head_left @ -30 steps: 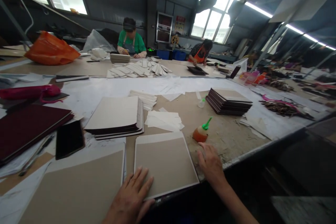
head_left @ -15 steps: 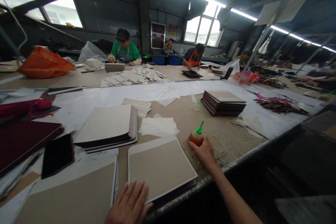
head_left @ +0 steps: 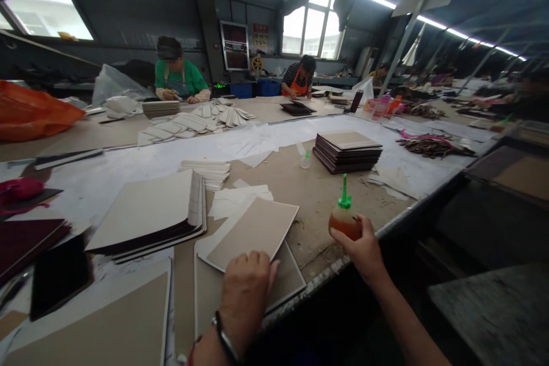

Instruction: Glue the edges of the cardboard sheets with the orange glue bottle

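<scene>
Near desk (head_left: 317, 194) edge: left hand (head_left: 246, 286) fingers pinch board (head_left: 253, 229), tilted up off its base. Right hand (head_left: 364, 247) fingers wrap glue bottle (head_left: 344, 220), upright, lifted. No glue seen on board yet; pile (head_left: 150, 217) at left untouched.

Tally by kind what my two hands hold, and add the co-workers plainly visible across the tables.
Glue bottle, in the right hand: 1
Grey board, in the left hand: 1
Co-workers: 2, the co-worker in green and the co-worker in an orange apron
Total: 4. Figures at far right are too blurred to count.
</scene>
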